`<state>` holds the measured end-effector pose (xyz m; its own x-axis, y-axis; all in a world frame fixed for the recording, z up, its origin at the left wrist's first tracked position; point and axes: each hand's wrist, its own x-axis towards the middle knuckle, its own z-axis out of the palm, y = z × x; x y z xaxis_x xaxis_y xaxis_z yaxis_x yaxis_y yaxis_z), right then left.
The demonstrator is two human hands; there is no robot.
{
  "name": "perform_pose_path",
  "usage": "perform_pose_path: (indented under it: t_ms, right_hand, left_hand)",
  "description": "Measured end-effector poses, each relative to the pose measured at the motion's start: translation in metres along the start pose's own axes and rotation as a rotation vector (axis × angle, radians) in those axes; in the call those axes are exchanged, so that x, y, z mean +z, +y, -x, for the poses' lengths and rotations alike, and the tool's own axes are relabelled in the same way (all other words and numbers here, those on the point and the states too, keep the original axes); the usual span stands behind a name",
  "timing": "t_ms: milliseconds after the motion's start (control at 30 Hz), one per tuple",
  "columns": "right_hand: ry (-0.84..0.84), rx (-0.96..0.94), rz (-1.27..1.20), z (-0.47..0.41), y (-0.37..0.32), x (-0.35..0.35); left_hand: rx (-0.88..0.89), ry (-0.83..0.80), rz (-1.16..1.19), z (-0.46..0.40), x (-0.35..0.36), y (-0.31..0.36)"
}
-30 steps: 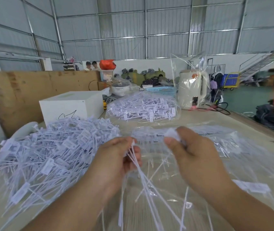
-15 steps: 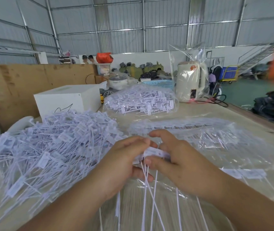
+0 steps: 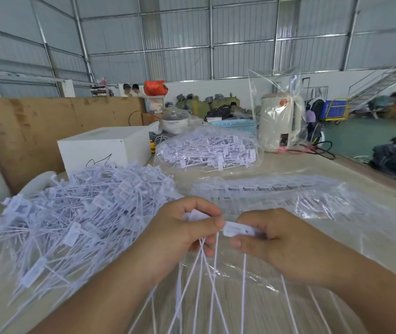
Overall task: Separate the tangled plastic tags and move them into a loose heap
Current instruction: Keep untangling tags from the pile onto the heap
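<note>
Head view: thin white plastic tags point(image 3: 236, 229), pinched.

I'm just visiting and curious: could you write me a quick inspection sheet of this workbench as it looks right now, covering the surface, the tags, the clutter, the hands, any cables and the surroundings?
Surface: pale table, partly under clear plastic sheeting.
Job's things: loose heap of tags on the left; a small bunch of tags held between both hands, tails hanging toward the camera; a sealed bag of tags farther back.
Clutter: white box; bagged cream kettle; blue basket; lidded pot.
Hands: left hand and right hand each pinch the bunch.
Cables: black cable beside the kettle.
Surroundings: metal-walled warehouse, plywood board, staircase, two people far back.
</note>
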<state>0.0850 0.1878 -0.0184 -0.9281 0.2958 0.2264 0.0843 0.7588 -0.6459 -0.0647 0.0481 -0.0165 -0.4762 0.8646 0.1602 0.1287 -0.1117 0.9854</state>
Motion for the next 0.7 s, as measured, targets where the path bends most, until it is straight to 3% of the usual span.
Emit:
perform_pose_path:
  t_ms: [267, 400, 567, 700]
  right_hand:
    - [0.106, -0.006, -0.007, 0.000, -0.007, 0.008]
    - [0.333, -0.020, 0.111, -0.003, -0.014, 0.017]
    - [0.665, -0.059, -0.092, -0.003, -0.014, 0.006]
    - [0.325, -0.056, -0.196, 0.000, -0.006, 0.008]
  left_hand:
    - [0.003, -0.006, 0.000, -0.004, -0.003, 0.000]
    - [0.061, 0.132, 0.149, -0.006, 0.009, 0.003]
    - [0.028, 0.294, 0.354, -0.008, 0.000, 0.007]
    - [0.040, 0.211, 0.235, -0.001, 0.000, 0.010]
